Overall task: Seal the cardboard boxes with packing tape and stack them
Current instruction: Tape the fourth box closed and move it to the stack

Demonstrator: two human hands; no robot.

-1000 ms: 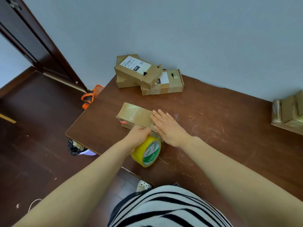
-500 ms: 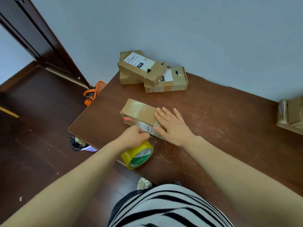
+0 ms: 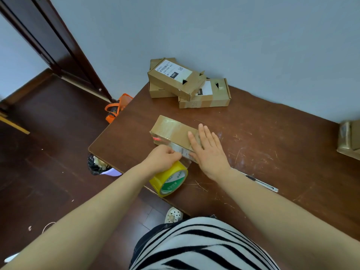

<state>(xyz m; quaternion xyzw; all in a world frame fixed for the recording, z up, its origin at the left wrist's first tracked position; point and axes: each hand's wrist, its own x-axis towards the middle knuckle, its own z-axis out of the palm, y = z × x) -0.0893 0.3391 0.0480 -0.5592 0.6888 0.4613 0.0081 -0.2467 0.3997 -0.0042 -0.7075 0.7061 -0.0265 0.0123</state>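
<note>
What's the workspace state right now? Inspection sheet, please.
Surface: brown table, scratched.
Job's things: box partly taped, near the table's left edge; yellow tape roll at its near side; three boxes piled by the wall; more taped boxes cut off at the right.
Clutter: utility knife, partly under the right forearm.
Hands: left hand grips the yellow tape roll; right hand lies flat on the box.
Cables: thin white cord on the floor, possibly.
Surroundings: orange bag, lined bin, dark door.

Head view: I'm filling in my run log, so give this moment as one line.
step: taping box | left hand: holds tape roll | right hand: flat on box | other boxes: piled beyond it
</note>
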